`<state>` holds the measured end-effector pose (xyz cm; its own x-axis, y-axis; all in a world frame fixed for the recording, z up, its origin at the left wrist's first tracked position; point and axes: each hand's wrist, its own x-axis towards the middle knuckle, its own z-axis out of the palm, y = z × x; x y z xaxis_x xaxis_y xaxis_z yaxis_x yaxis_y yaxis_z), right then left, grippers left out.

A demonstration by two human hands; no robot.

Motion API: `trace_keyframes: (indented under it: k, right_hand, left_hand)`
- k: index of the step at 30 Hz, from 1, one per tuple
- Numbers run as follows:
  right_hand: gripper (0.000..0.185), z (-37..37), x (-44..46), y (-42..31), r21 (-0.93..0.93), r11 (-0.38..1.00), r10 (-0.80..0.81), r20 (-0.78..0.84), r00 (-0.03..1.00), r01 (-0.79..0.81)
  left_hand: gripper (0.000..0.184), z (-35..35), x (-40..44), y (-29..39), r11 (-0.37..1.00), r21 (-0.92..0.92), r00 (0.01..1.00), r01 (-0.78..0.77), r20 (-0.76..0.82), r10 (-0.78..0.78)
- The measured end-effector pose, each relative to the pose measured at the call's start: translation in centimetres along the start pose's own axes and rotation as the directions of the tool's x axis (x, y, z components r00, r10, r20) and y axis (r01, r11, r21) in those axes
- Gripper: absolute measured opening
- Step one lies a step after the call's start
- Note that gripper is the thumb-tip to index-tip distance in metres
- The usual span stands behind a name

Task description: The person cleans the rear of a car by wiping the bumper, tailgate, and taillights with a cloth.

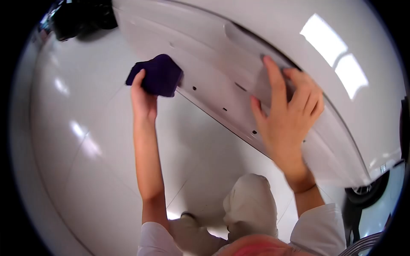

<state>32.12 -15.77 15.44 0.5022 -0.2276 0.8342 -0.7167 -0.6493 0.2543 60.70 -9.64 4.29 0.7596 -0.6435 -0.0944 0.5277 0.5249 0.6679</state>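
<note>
Mostly beyond the clasping left hand (144, 99), purple cloth (161, 74), with right hand (291, 106) spread

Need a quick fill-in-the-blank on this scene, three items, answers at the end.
1. The dark purple cloth is held by the person's ____.
2. The right hand, spread over the pale panel, grips ____.
3. The wheel shows closer to the picture's ____ edge than to its left.

Missing words: left hand; nothing; right.
</note>
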Motion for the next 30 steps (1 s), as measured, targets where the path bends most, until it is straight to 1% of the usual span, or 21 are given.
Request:
trace_keyframes:
  k: [1,3,5,6,7,9,11,12,13,15,17,19,21,22,23,25,26,27,28,29,30]
  right_hand:
    - [0.076,0.1,0.0,-0.3,0.012,0.999,0.042,0.001,0.999,-0.042]
    - [0.079,0.1,0.3,-0.4,0.091,0.993,0.068,0.06,0.996,-0.074]
    - [0.083,-1.1,0.1,0.1,0.137,0.986,0.075,0.12,0.99,-0.091]
    - [0.086,-1.9,-0.2,0.4,0.203,0.976,0.046,0.177,0.983,-0.082]
    - [0.09,-2.6,-0.6,1.2,0.267,0.961,0.009,0.226,0.974,-0.071]
    - [0.091,-3.9,-0.3,3.4,0.331,0.942,-0.032,0.267,0.963,-0.06]
    - [0.086,-4.2,-0.3,2.7,0.326,0.944,-0.049,0.287,0.957,-0.049]
    - [0.078,-3.7,-0.6,2.6,0.3,0.952,-0.03,0.288,0.957,-0.061]
    - [0.078,-3.5,-0.4,1.4,0.29,0.955,-0.026,0.292,0.956,-0.062]
    - [0.069,-4.3,0.5,1.6,0.229,0.972,-0.006,0.231,0.973,-0.048]
    - [0.053,-4.1,0.9,0.7,0.183,0.982,0.008,0.18,0.984,-0.042]
    - [0.041,-3.1,1.1,-0.4,0.118,0.991,0.043,0.119,0.992,-0.057]
    - [0.037,-2.3,0.6,-1.3,0.056,0.995,0.084,0.042,0.996,-0.087]
    - [0.037,-2.0,0.6,-1.7,0.008,0.996,0.085,0.023,0.996,-0.085]
    - [0.038,-1.9,0.5,-2.1,-0.047,0.996,0.081,0.009,0.997,-0.08]
    - [0.046,-1.1,0.3,-2.6,-0.101,0.995,0.003,-0.034,0.999,-0.006]
    - [0.048,-1.0,0.1,-2.7,-0.182,0.983,-0.024,0.009,1.0,0.026]
    - [0.05,-1.4,2.0,-3.0,-0.249,0.966,-0.054,0.074,0.996,0.071]
    - [0.056,-1.7,1.9,-3.2,-0.236,0.968,-0.061,0.099,0.993,0.083]
    - [0.071,-1.7,2.1,-3.5,-0.296,0.947,-0.087,0.147,0.985,0.128]
    - [0.079,-1.5,2.2,-4.9,-0.386,0.91,-0.099,0.151,0.984,0.151]
  left_hand:
    - [0.042,1.0,0.7,0.0,0.999,0.047,0.999,-0.014,-0.044,0.016]
    - [0.041,3.2,1.0,1.2,0.967,0.252,0.995,-0.03,-0.089,0.054]
    - [0.04,4.8,1.6,2.6,0.938,0.342,0.99,0.045,-0.138,0.003]
    - [0.039,5.1,1.4,3.1,0.931,0.362,0.985,0.048,-0.17,0.016]
    - [0.034,5.5,1.1,2.9,0.943,0.332,0.981,0.027,-0.191,0.039]
    - [0.02,5.8,2.5,1.5,0.955,0.275,0.958,-0.109,-0.226,0.174]
    - [0.016,4.4,3.8,0.2,0.885,0.383,0.901,-0.264,-0.23,0.368]
    - [0.015,3.9,5.1,-1.1,0.885,0.366,0.867,-0.289,-0.292,0.403]
    - [0.015,2.3,6.8,-1.5,0.862,0.402,0.863,-0.308,-0.262,0.431]
    - [0.012,3.3,5.4,-1.0,0.849,0.372,0.839,-0.376,-0.252,0.482]
    - [0.012,1.6,5.2,-1.2,0.826,0.334,0.828,-0.455,-0.182,0.53]
    - [0.015,1.1,7.0,-1.9,0.797,0.245,0.771,-0.552,-0.214,0.6]
    - [0.02,2.1,7.9,-2.2,0.85,0.073,0.798,-0.521,-0.311,0.516]
    - [0.03,2.1,7.4,-1.7,0.87,-0.059,0.853,-0.489,-0.242,0.463]
    - [0.04,1.8,7.5,-1.3,0.901,-0.088,0.898,-0.424,-0.169,0.406]
    - [0.043,2.3,8.0,-0.8,0.922,0.029,0.915,-0.387,-0.115,0.387]
    - [0.043,2.7,8.2,-1.3,0.895,0.051,0.888,-0.443,-0.112,0.446]
    - [0.044,2.7,7.7,0.2,0.899,0.003,0.897,-0.438,-0.065,0.437]
    - [0.046,2.7,7.2,1.8,0.902,-0.044,0.903,-0.429,-0.018,0.428]
    - [0.048,2.4,6.8,2.7,0.963,-0.035,0.961,-0.266,0.067,0.268]
    - [0.053,2.2,6.4,3.3,0.968,-0.02,0.964,-0.25,0.089,0.251]
